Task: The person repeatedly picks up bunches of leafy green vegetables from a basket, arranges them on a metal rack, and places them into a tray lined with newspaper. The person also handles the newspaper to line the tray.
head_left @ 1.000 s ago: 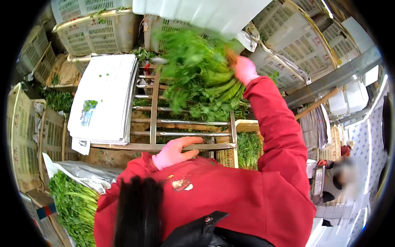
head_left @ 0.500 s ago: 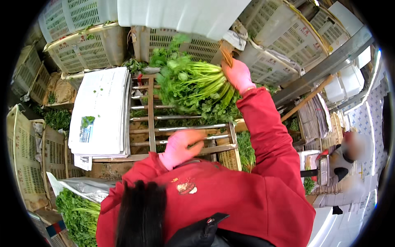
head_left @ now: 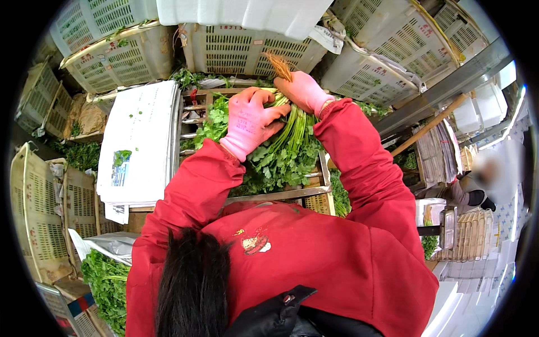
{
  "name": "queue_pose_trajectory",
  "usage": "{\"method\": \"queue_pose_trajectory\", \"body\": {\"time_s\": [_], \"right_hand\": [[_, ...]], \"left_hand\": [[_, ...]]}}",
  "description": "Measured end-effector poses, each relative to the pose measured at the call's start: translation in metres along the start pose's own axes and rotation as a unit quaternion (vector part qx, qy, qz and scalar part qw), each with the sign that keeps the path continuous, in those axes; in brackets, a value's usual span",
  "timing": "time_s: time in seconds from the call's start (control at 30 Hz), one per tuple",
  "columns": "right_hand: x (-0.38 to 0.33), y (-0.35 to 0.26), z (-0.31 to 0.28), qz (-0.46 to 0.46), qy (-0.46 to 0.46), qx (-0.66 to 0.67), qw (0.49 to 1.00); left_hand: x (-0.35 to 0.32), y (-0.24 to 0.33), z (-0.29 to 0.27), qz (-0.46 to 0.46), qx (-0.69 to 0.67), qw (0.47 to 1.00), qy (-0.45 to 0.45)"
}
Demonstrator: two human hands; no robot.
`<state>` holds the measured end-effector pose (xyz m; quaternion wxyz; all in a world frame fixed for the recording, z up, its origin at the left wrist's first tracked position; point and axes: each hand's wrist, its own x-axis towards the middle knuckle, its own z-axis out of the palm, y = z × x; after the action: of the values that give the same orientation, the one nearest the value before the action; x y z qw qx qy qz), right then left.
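Note:
A leafy green bunch of coriander (head_left: 283,160) hangs over the slatted metal rack (head_left: 269,195), its brown roots (head_left: 279,65) pointing up and away. My right hand (head_left: 303,92), in a pink glove, is closed round the stems just below the roots. My left hand (head_left: 250,119), also in a pink glove, has its fingers bent over the stems beside the right one, its fingertips on them. The leaves fan out below both hands and cover much of the rack's bars. Part of the leaves lies hidden behind my left hand.
A stack of white paper sheets (head_left: 137,149) lies left of the rack. Slatted plastic crates (head_left: 120,62) stand along the back and left. More greens (head_left: 105,286) sit in a lined container at lower left. A metal beam (head_left: 449,87) crosses the right, where another person (head_left: 477,188) works.
My left hand has risen from near the rack's front onto the stems. My right hand has shifted slightly left with the coriander, whose leaves now hang down toward me.

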<state>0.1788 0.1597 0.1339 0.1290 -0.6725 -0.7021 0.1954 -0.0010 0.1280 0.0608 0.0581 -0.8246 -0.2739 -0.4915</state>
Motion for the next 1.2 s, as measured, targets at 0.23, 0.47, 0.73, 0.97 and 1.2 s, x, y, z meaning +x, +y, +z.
{"method": "queue_pose_trajectory", "body": {"time_s": [0.23,0.47,0.73,0.97,1.2], "right_hand": [[-0.003,0.015,0.020,0.002,-0.035,0.050,0.998],[-0.016,0.016,-0.018,-0.010,0.164,0.077,0.983],[-0.053,0.049,0.005,-0.365,0.430,0.070,0.822],[-0.114,0.114,0.208,-0.332,0.081,-0.008,0.940],[-0.106,0.111,0.203,-0.339,0.141,0.046,0.929]], "left_hand": [[-0.010,-0.002,0.008,-0.108,-0.172,0.978,0.044],[0.037,-0.121,-0.036,-0.549,-0.575,0.518,0.316],[-0.105,-0.063,-0.009,-0.445,-0.356,0.813,-0.122],[-0.184,0.052,-0.033,-0.329,-0.398,0.677,-0.524],[-0.165,0.053,-0.051,-0.393,-0.308,0.789,-0.358]]}}
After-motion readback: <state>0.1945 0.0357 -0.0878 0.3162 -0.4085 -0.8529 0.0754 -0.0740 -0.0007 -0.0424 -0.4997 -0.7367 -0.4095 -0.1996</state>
